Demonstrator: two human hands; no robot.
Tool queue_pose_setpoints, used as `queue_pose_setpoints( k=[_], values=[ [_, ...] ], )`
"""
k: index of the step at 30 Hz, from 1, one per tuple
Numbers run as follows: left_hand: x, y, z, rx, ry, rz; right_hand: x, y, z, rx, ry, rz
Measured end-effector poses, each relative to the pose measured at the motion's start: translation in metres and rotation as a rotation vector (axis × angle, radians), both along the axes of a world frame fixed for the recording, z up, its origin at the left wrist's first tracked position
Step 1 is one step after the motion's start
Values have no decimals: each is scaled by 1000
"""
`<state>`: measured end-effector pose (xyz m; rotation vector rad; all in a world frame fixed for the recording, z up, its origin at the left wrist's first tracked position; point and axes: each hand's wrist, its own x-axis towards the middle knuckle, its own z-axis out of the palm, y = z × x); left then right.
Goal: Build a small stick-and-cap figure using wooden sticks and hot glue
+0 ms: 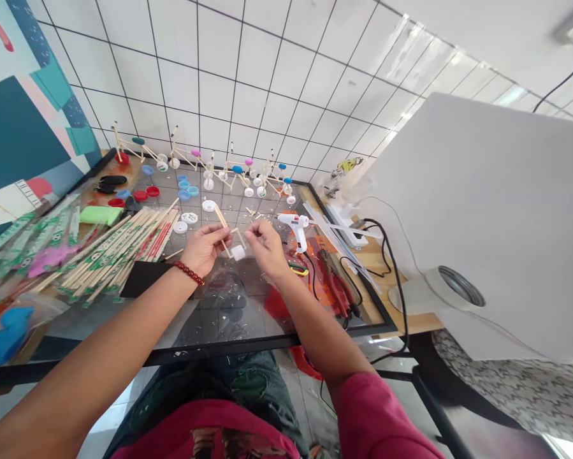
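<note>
My left hand [204, 248], with a red bead bracelet at its wrist, pinches a small frame of thin wooden sticks [222, 217] above the glass tabletop. A short bent piece of stick juts from the frame towards the right. Just below it is a white object [238, 253] like a bottle cap; whether it is joined to the frame I cannot tell. My right hand [266, 245] is closed, thumb and finger pressed together beside the short stick, and what they grip is hidden. Beyond my hands lies a white bottle cap [208, 205].
Stick-and-cap bicycle models [233, 169] stand along the tiled wall. Bundled chopsticks [123, 248] lie left, near blue caps [184, 190] and red caps [153, 191]. On the right are a white glue gun [296, 229], red-handled pliers [334, 280], glue sticks [336, 242] and a power strip [348, 226].
</note>
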<state>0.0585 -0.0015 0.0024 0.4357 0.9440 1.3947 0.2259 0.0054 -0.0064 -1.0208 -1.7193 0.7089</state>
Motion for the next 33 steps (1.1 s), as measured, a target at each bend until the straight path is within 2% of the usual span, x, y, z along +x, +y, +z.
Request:
queue_pose_setpoints(
  k=[4,6,8,10,15,19,23,25,28,33],
  values=[
    [-11,8,-1,23,-44,71,13,6,7,-31,249,-132],
    [-16,12,-1,12,-52,95,19,11,9,-74,261,-163],
    [-19,13,-2,-5,-37,92,22,16,9,-138,202,-131],
    [-19,12,-2,-8,5,46,21,19,8,-172,162,-89],
    [-10,2,-1,19,144,-140,9,16,2,-259,257,15],
    [-3,-6,-3,60,229,-292,3,13,0,-338,229,63],
    [-1,-7,-7,81,256,-365,2,11,1,-381,255,83],
    [0,-6,-9,106,273,-362,2,11,2,-380,275,73],
    [3,-7,-10,176,346,-267,1,11,4,-347,283,33],
    [8,-13,-10,268,632,-110,-3,8,5,-342,337,-13]
  ],
)
